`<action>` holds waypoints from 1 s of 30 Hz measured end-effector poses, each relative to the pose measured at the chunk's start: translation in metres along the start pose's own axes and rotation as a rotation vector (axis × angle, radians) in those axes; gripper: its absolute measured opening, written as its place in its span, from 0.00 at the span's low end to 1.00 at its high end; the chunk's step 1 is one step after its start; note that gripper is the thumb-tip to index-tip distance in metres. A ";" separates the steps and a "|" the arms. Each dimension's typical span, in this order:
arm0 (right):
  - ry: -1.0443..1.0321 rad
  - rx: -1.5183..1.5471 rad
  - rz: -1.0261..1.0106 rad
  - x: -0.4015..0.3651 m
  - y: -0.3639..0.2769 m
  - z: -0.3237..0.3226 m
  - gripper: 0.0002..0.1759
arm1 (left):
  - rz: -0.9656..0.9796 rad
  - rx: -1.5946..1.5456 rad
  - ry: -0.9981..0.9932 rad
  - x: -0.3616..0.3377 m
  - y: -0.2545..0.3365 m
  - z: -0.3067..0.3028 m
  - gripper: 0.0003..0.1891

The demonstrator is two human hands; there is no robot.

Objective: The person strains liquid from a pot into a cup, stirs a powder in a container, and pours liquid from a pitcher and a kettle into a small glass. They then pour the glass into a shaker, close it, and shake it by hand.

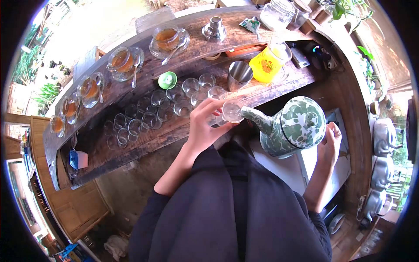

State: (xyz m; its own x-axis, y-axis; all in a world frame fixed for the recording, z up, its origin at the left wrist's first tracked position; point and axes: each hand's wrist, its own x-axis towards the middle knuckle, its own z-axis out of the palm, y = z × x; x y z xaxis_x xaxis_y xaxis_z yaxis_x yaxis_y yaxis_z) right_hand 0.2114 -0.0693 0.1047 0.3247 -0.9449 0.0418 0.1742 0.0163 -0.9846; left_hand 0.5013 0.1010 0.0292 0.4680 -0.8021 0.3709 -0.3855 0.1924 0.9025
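Note:
My left hand (205, 124) holds a small clear glass (232, 111) just in front of the wooden counter (174, 131). My right hand (330, 144) grips the handle of a green-and-white speckled enamel kettle (293, 126). The kettle is tilted, and its spout tip rests at the rim of the glass. Several empty clear glasses (152, 111) stand in rows on the lower counter shelf, just left of and behind my left hand.
Several glass cups of tea (122, 61) on saucers with spoons line the upper shelf. A steel cup (239, 75), yellow pitcher (267, 64), green lid (167, 80), steel sugar pot (214, 29) and glass jar (276, 15) stand nearby. Metal kettles (384, 139) sit at the right.

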 end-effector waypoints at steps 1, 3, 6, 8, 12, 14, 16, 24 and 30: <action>-0.013 0.004 0.005 -0.003 0.002 0.001 0.18 | -0.009 -0.006 0.001 0.000 -0.001 -0.001 0.25; 0.002 0.003 -0.001 -0.010 0.011 0.008 0.18 | -0.007 0.000 -0.003 -0.003 -0.007 0.000 0.24; 0.000 0.099 0.069 -0.014 0.027 -0.003 0.18 | -0.006 -0.027 -0.013 -0.002 -0.005 -0.003 0.23; 0.074 0.102 0.078 -0.020 0.035 0.003 0.18 | -0.027 0.027 -0.010 0.001 -0.001 -0.004 0.24; 0.149 0.178 0.049 -0.022 0.066 0.000 0.18 | -0.002 0.023 0.015 0.001 -0.008 0.002 0.23; 0.170 0.186 0.048 -0.021 0.072 -0.004 0.18 | -0.002 0.047 0.012 0.004 -0.010 0.003 0.22; 0.194 0.237 0.042 -0.015 0.080 -0.010 0.18 | -0.014 0.020 0.037 0.007 -0.015 0.006 0.21; 0.029 0.349 -0.024 0.031 0.113 -0.072 0.10 | 0.048 0.166 0.175 0.039 -0.052 0.013 0.19; -0.130 0.378 -0.012 0.075 0.110 -0.106 0.06 | -0.033 0.373 0.221 0.074 -0.066 0.017 0.21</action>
State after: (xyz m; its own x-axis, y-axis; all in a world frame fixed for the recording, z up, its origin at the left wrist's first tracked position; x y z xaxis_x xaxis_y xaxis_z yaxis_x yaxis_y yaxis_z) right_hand 0.1566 -0.1732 -0.0187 0.4315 -0.8968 0.0977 0.5004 0.1478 -0.8531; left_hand 0.5479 0.0192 -0.0064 0.6281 -0.6567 0.4174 -0.6093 -0.0815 0.7887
